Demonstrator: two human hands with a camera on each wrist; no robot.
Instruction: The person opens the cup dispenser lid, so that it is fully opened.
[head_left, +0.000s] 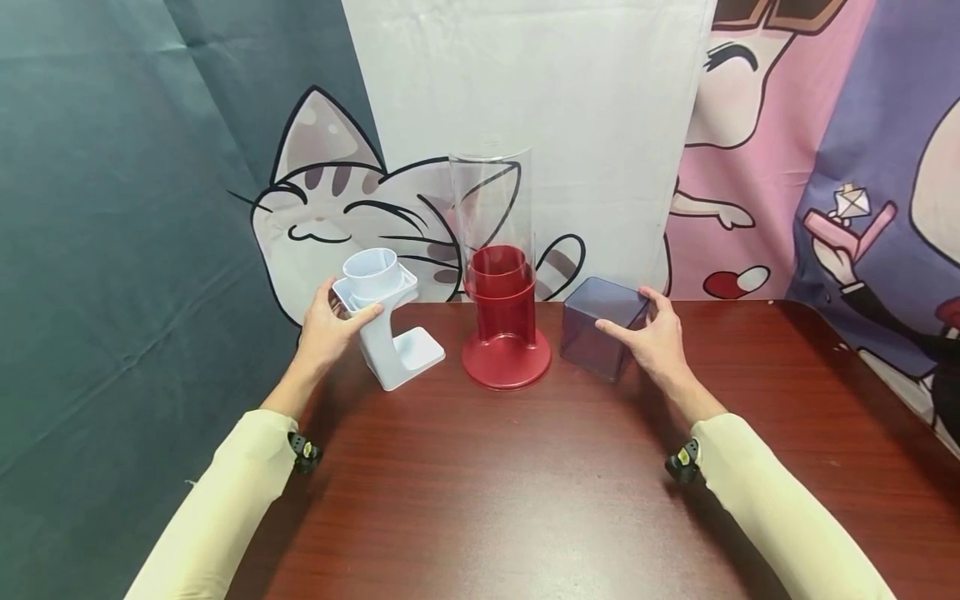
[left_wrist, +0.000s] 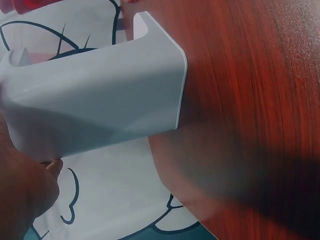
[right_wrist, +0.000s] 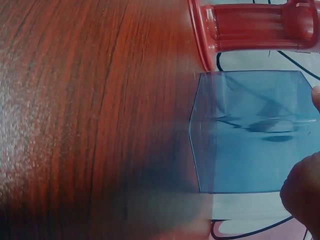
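My left hand (head_left: 327,327) grips the upper part of a white C-shaped plastic stand (head_left: 381,337), thumb in front and fingers at its far left side. A round collar (head_left: 372,275) rises from the stand's top, and a flat foot juts out to the right. My right hand (head_left: 660,337) holds a see-through blue-grey plastic box (head_left: 592,329) by its upper edges, thumb and fingers spread across two sides. In the right wrist view the box (right_wrist: 255,160) shows clear walls, with only parts of the fingers visible. The left wrist view shows the stand's smooth back (left_wrist: 100,95).
Between both hands stands a red plastic base (head_left: 506,367) with a tall clear cylinder (head_left: 491,200) upright in it. All are near the back edge of a brown wooden table (head_left: 495,483). Cartoon-printed cloth (head_left: 585,100) hangs behind, and dark green cloth (head_left: 112,250) on the left.
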